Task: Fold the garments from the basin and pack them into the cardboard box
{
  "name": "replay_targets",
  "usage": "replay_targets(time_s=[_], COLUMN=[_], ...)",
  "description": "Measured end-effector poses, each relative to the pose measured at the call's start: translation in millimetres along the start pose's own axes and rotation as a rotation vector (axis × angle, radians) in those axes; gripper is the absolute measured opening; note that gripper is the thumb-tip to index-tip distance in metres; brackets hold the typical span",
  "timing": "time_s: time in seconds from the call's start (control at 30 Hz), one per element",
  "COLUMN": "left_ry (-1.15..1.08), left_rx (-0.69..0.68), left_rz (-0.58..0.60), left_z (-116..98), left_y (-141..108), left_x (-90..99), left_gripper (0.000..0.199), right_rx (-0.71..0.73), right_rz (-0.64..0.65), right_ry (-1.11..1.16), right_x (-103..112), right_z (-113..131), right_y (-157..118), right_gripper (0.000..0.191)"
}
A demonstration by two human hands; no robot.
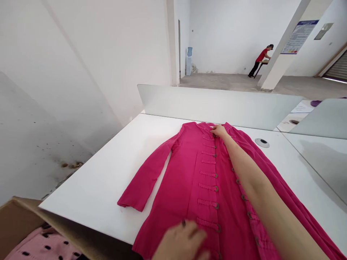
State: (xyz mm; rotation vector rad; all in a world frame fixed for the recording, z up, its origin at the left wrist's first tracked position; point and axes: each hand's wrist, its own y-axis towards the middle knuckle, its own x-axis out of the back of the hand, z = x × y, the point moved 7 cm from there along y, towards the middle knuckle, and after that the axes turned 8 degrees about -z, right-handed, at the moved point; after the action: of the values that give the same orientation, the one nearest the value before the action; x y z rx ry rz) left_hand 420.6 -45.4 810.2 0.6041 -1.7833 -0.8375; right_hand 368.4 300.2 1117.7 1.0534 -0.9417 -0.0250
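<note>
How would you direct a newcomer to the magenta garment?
Start at the white desk. Spread across it lies the long-sleeved magenta garment. Unlike the black-spotted pink cloth in the cardboard box, it is plain-coloured, with dark rings down its front.

White table point(103, 166) with a pale divider point(217, 104) along the back edge and a round cap point(262, 143) in the top. Cardboard box point(16, 216) down at the near left corner, spotted pink cloth point(36, 245) in it. Way in the back there's a water cooler point(189, 62) by the wall point(225, 32), a person point(261, 58) in red bent over a small table point(264, 62), a pillar point(273, 74) with a poster point(299, 36) on it, and a shutter point(337, 66) at far right.
</note>
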Motion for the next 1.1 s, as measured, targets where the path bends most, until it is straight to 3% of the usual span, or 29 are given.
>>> replay_targets(time_s=[0.07,0.17,0.23,0.37,0.5,0.63,0.8,0.97,1.03,1.1], left_ry=[0.082,0.253,0.292,0.342,0.385,0.418,0.434,0.551,0.574,0.556], left_rx=[0.035,0.104,0.222,0.421,0.505,0.413,0.385,0.224,0.157,0.108], left_rz=[-0.086,-0.301,-0.374,-0.460,-0.484,-0.387,-0.404,-0.462,-0.452,-0.433], left_z=[29.1,85.3,128.2,189.4,215.9,232.2,244.5,216.0,201.4,187.4], left_y=[43.7,130.4,190.5,288.9,346.7,373.9,378.3,378.6,376.7,374.2], left_x=[30.2,75.7,90.8,90.8,73.6,57.1,56.8,57.6,54.3,49.7], left_gripper=[0.030,0.032,0.036,0.039,0.047,0.040,0.033,0.045,0.047,0.046], right_rx=[-0.007,-0.024,-0.043,-0.076,-0.073,-0.080,-0.040,0.097,0.167,0.260], right_rz=[-0.042,-0.113,-0.158,-0.236,-0.269,-0.286,-0.295,-0.227,-0.189,-0.163], right_ry=[0.001,0.008,0.013,0.021,0.029,0.031,0.034,0.032,0.043,0.048], right_x=[1.1,-0.7,-3.4,-8.7,-11.7,-12.6,-14.3,-3.4,15.3,43.2], right_z=[-0.9,-2.4,-3.9,-7.1,-9.3,-13.2,-10.4,7.2,12.7,15.7], right_y=[-1.5,-6.9,-12.5,-22.2,-21.0,-15.6,-17.0,-20.5,-31.3,-59.1], right_gripper=[0.024,0.030,0.033,0.038,0.037,0.034,0.034,0.032,0.030,0.030])
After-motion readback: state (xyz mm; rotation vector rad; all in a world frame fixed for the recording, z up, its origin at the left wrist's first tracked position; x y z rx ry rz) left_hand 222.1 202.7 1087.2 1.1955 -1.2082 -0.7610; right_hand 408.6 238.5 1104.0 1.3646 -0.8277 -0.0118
